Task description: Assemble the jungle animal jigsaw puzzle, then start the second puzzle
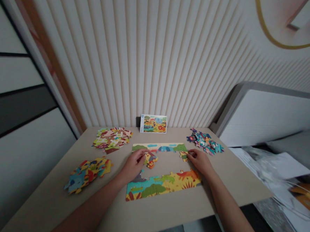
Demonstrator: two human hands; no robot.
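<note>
A partly joined jigsaw lies on the table, with a top strip of sky and trees and a wider bottom section of water, bushes and yellow ground. Between them, at the left, my left hand has its fingers closed at the edge of a small joined cluster with a lion on it. On the right, my right hand pinches the edge of a yellow and green piece just below the top strip. Both sets of fingertips are partly hidden.
Loose piece piles lie at the back left, front left and right of the table. A picture card leans against the ribbed wall. Papers and plastic lie beyond the table's right edge.
</note>
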